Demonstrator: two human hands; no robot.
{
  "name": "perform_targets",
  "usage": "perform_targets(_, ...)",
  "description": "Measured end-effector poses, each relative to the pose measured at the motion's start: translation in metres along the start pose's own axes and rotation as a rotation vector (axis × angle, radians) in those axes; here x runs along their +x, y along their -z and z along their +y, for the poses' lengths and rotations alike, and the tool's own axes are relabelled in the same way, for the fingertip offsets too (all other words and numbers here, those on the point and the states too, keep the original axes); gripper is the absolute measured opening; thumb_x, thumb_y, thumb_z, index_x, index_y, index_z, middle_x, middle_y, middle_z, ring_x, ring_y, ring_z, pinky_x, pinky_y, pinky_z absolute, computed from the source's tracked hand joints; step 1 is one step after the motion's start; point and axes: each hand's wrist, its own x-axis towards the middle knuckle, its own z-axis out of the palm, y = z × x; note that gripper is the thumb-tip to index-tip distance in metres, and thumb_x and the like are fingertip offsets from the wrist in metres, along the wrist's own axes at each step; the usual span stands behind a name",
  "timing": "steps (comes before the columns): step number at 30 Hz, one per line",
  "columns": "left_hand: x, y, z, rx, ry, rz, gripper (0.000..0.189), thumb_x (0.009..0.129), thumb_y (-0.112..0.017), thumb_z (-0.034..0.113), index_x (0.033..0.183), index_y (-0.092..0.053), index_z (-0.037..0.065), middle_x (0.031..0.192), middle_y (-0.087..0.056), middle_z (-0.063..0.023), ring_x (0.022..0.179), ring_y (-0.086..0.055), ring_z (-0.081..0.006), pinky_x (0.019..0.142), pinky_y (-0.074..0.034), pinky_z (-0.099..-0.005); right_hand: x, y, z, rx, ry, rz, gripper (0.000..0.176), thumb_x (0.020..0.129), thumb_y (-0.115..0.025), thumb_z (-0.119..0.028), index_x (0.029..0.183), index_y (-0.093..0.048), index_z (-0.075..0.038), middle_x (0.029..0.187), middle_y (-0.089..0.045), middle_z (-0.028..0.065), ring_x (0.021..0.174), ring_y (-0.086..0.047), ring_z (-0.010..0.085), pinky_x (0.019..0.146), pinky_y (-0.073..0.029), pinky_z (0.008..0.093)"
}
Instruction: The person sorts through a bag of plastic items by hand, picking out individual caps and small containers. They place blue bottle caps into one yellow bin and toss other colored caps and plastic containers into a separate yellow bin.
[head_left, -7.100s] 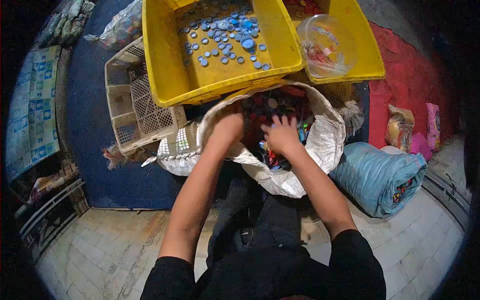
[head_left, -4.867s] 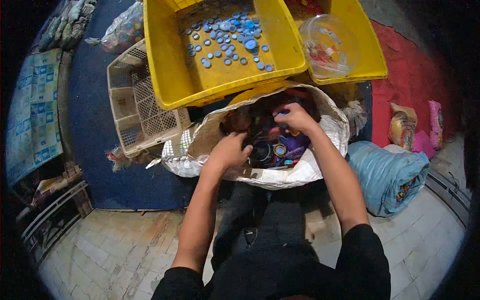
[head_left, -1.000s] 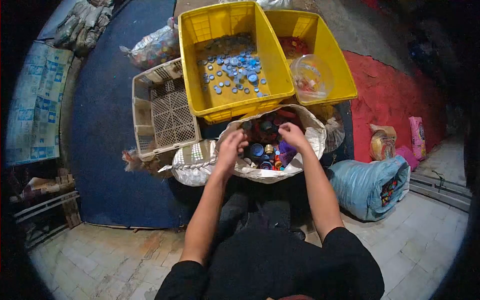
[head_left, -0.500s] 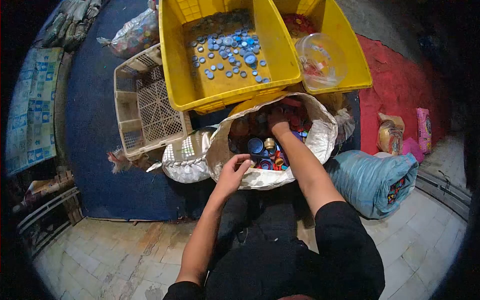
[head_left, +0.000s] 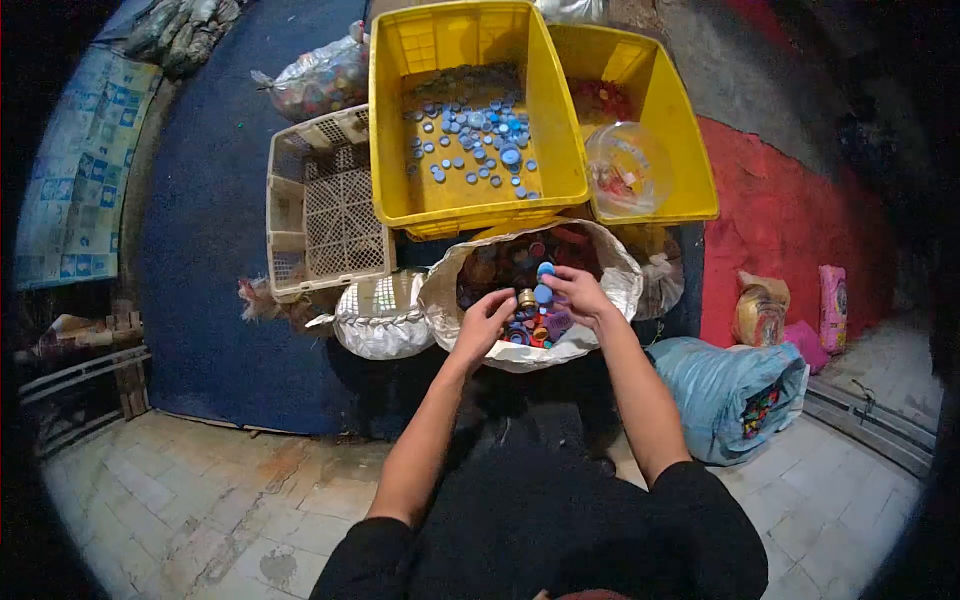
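Blue bottle caps (head_left: 544, 294) are gripped between the thumb and fingers of my right hand (head_left: 582, 296), over the mouth of a white woven sack (head_left: 632, 284). My left hand (head_left: 484, 324) is at the sack's near left side, thumb and fingers drawn together; anything inside them is too small to make out. Close to its fingertips lies a gold-coloured cap (head_left: 527, 298). Mixed caps in red, purple, blue and orange fill the sack below both hands, and its far inside is in shadow.
Behind the sack stands a yellow bin (head_left: 480, 215) with blue caps; another yellow bin (head_left: 690, 180) holds red caps and a clear tub (head_left: 628, 170). A beige crate (head_left: 285, 215) and a tied white bag (head_left: 375, 325) are at left. A blue sack (head_left: 715, 400) lies right.
My right hand has come up out of the sack's depths with blue caps in its fingers. My left hand has shifted slightly, now beside the gold-coloured cap. The camera view has also shifted.
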Motion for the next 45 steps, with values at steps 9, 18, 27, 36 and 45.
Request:
perform_targets(9, -0.031, -0.047, 0.080, -0.077, -0.118, -0.242, 0.041, 0.087, -0.070, 0.027, 0.118, -0.061, 0.002, 0.085, -0.064, -0.0021, 0.062, -0.053, -0.0038, 0.052, -0.043, -0.0176, -0.102, -0.018, -0.030, 0.175, 0.072, -0.261, 0.029, 0.092, -0.060, -0.012, 0.118, -0.054, 0.001, 0.104, -0.064, 0.0112, 0.092, -0.067, 0.0226, 0.077, -0.059, 0.0364)
perform_targets(18, -0.050, -0.045, 0.108, 0.076, -0.303, -0.242, 0.031, 0.087, -0.070, 0.025, 0.106, -0.066, 0.001, 0.086, -0.066, -0.0032, 0.076, -0.059, -0.0080, 0.067, -0.048, -0.0230, -0.135, -0.034, -0.049, 0.072, 0.148, -0.312, 0.032, 0.090, -0.065, -0.016, 0.118, -0.058, -0.001, 0.097, -0.065, 0.0045, 0.081, -0.063, 0.0117, 0.072, -0.057, 0.0313)
perform_targets(27, -0.034, -0.041, 0.099, 0.180, -0.722, -0.097, 0.020, 0.076, -0.078, 0.010, 0.090, -0.067, 0.001, 0.100, -0.063, -0.0080, 0.093, -0.061, -0.0158, 0.080, -0.049, -0.0282, -0.126, -0.041, -0.051, 0.168, 0.184, -0.274, 0.035, 0.090, -0.065, -0.019, 0.121, -0.057, -0.003, 0.101, -0.065, 0.0053, 0.088, -0.065, 0.0129, 0.075, -0.056, 0.0287)
perform_targets(36, -0.038, -0.035, 0.124, 0.453, -0.715, -0.190, 0.024, 0.071, -0.082, 0.012, 0.080, -0.063, 0.000, 0.092, -0.058, -0.0041, 0.081, -0.058, -0.0122, 0.071, -0.048, -0.0252, -0.118, -0.036, -0.055, 0.052, 0.159, -0.294, 0.035, 0.093, -0.061, -0.022, 0.122, -0.057, -0.003, 0.100, -0.065, 0.0041, 0.081, -0.065, 0.0102, 0.070, -0.055, 0.0248)
perform_targets(45, -0.028, -0.038, 0.108, 0.543, -0.628, -0.122, 0.031, 0.069, -0.084, 0.021, 0.078, -0.062, 0.000, 0.081, -0.053, -0.0031, 0.067, -0.052, -0.0104, 0.061, -0.044, -0.0255, -0.114, -0.044, -0.041, 0.203, 0.060, -0.299, 0.032, 0.097, -0.053, -0.032, 0.115, -0.058, -0.006, 0.092, -0.061, -0.0008, 0.084, -0.060, 0.0088, 0.070, -0.054, 0.0256)
